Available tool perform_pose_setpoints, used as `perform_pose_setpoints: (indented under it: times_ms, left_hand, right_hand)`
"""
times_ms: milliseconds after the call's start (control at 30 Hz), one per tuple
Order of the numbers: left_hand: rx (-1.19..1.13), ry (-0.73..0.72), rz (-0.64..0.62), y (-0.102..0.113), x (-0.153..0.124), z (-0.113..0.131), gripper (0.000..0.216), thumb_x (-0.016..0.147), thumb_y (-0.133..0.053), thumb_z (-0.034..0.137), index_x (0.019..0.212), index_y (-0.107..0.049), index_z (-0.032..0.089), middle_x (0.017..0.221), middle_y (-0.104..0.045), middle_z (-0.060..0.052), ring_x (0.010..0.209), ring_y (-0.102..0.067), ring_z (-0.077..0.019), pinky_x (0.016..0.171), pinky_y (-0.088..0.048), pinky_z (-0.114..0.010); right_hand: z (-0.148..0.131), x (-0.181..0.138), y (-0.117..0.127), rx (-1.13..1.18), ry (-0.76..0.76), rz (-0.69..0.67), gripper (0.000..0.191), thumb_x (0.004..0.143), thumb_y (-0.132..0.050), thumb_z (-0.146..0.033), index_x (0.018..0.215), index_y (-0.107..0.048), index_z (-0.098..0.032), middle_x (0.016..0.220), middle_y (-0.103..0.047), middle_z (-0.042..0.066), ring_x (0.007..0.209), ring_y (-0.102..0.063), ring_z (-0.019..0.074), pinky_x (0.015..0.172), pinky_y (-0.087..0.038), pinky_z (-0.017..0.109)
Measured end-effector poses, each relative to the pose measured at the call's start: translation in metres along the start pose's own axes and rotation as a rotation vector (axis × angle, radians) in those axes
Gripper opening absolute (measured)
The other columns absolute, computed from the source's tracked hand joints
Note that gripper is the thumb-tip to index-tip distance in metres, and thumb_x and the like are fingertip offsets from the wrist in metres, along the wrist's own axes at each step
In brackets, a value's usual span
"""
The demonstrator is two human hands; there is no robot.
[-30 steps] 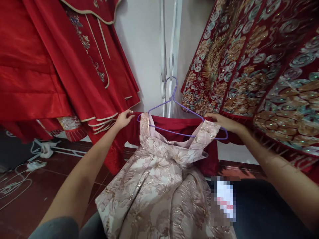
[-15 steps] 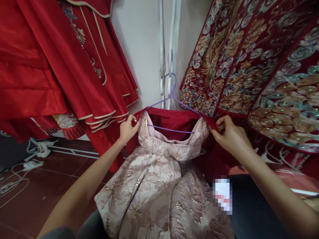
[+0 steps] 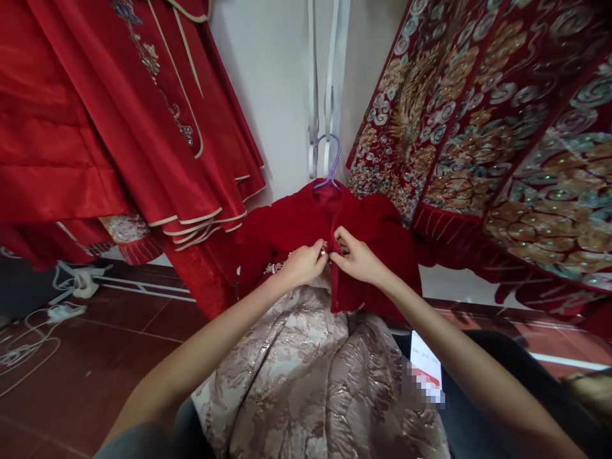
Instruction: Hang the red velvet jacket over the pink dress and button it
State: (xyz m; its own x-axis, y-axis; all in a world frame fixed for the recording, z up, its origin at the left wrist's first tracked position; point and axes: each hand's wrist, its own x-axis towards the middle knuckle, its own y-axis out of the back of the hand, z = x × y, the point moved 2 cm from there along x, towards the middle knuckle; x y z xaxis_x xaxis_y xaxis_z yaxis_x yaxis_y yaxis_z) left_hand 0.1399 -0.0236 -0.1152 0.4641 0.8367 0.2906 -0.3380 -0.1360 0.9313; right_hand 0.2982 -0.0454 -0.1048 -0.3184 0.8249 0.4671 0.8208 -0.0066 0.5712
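Observation:
A short red jacket (image 3: 382, 255) hangs on a purple hanger (image 3: 329, 167), over a pale pink-gold brocade dress (image 3: 296, 370). At the jacket's front opening, my left hand (image 3: 306, 262) pinches the left front edge, where small beads or trim show. Just beside it, my right hand (image 3: 356, 256) grips the piped edge of the other front panel. The two hands nearly touch below the collar. The fingers hide whatever fastening lies there. Part of the dress shows between the panels.
Red garments with cream piping (image 3: 157, 159) hang at the left. A heavily embroidered red garment (image 3: 478, 140) hangs at the right. A white metal rack (image 3: 313, 83) stands against the wall. White cables (image 3: 29, 344) lie on the floor; a phone (image 3: 424, 360) lies by my right forearm.
Both hands have come in from the shoulders to the middle. The red jacket, earlier held spread behind the dress, now wraps over its front and covers the bodice.

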Motion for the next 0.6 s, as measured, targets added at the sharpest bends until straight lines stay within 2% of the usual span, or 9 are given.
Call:
perform_pose_setpoints:
  times_ms: [67, 167, 267, 367, 433, 500, 600]
  left_hand:
    - [0.073, 0.020, -0.018, 0.000, -0.005, 0.001, 0.025, 0.092, -0.038, 0.035, 0.106, -0.054, 0.022, 0.081, -0.069, -0.009, 0.074, -0.068, -0.0244, 0.065, -0.045, -0.030]
    - [0.120, 0.102, 0.035, 0.005, -0.012, -0.011, 0.025, 0.090, -0.041, 0.038, 0.105, -0.052, 0.021, 0.079, -0.068, -0.009, 0.075, -0.067, -0.0266, 0.065, -0.045, -0.033]
    - [0.063, 0.155, 0.184, 0.012, -0.019, -0.024, 0.028, 0.083, -0.054, 0.039, 0.103, -0.048, 0.021, 0.085, -0.066, -0.008, 0.079, -0.065, -0.0255, 0.065, -0.046, -0.032]
    - [-0.056, 0.130, 0.313, 0.018, -0.029, -0.032, 0.028, 0.080, -0.058, 0.033, 0.103, -0.045, 0.022, 0.095, -0.062, -0.006, 0.082, -0.063, -0.0215, 0.067, -0.047, -0.031]
    - [-0.086, 0.110, 0.326, 0.021, -0.034, -0.037, 0.024, 0.081, -0.056, 0.028, 0.103, -0.046, 0.023, 0.096, -0.061, -0.004, 0.082, -0.062, -0.0199, 0.069, -0.048, -0.031]
    - [-0.052, 0.106, 0.324, 0.025, -0.036, -0.042, 0.019, 0.082, -0.054, 0.026, 0.100, -0.049, 0.023, 0.095, -0.061, -0.005, 0.084, -0.061, -0.0207, 0.071, -0.049, -0.033]
    - [0.072, 0.058, 0.388, 0.041, -0.030, -0.055, 0.012, 0.080, -0.056, 0.028, 0.089, -0.058, 0.020, 0.113, -0.056, -0.010, 0.106, -0.054, -0.0273, 0.087, -0.047, -0.042]
  right_hand:
    - [-0.004, -0.004, -0.004, 0.007, 0.001, 0.004, 0.017, 0.078, -0.051, -0.030, 0.087, -0.037, -0.025, 0.074, -0.055, -0.002, 0.062, -0.052, 0.0151, 0.060, -0.041, 0.027]
    - [-0.004, -0.012, 0.002, -0.155, -0.043, 0.173, 0.019, 0.077, -0.055, -0.033, 0.084, -0.039, -0.025, 0.073, -0.055, 0.000, 0.063, -0.054, 0.0169, 0.061, -0.042, 0.029]
    - [0.002, -0.017, 0.011, -0.267, -0.074, 0.362, 0.020, 0.075, -0.055, -0.029, 0.087, -0.040, -0.024, 0.078, -0.056, 0.002, 0.066, -0.055, 0.0179, 0.062, -0.042, 0.030]
    - [0.013, -0.019, 0.019, -0.309, -0.101, 0.437, 0.025, 0.073, -0.053, -0.025, 0.094, -0.040, -0.023, 0.082, -0.056, 0.003, 0.067, -0.055, 0.0183, 0.060, -0.040, 0.029]
    - [0.022, -0.020, 0.025, -0.397, -0.132, 0.402, 0.023, 0.072, -0.052, -0.023, 0.092, -0.040, -0.024, 0.078, -0.055, 0.002, 0.066, -0.054, 0.0185, 0.057, -0.036, 0.028]
    - [0.028, -0.021, 0.030, -0.473, -0.164, 0.301, 0.022, 0.071, -0.051, -0.023, 0.090, -0.040, -0.024, 0.071, -0.052, 0.000, 0.062, -0.051, 0.0182, 0.055, -0.033, 0.027]
    - [0.028, -0.020, 0.036, -0.469, -0.141, 0.135, 0.022, 0.071, -0.051, -0.023, 0.089, -0.038, -0.025, 0.061, -0.045, -0.005, 0.054, -0.045, 0.0159, 0.055, -0.030, 0.027]
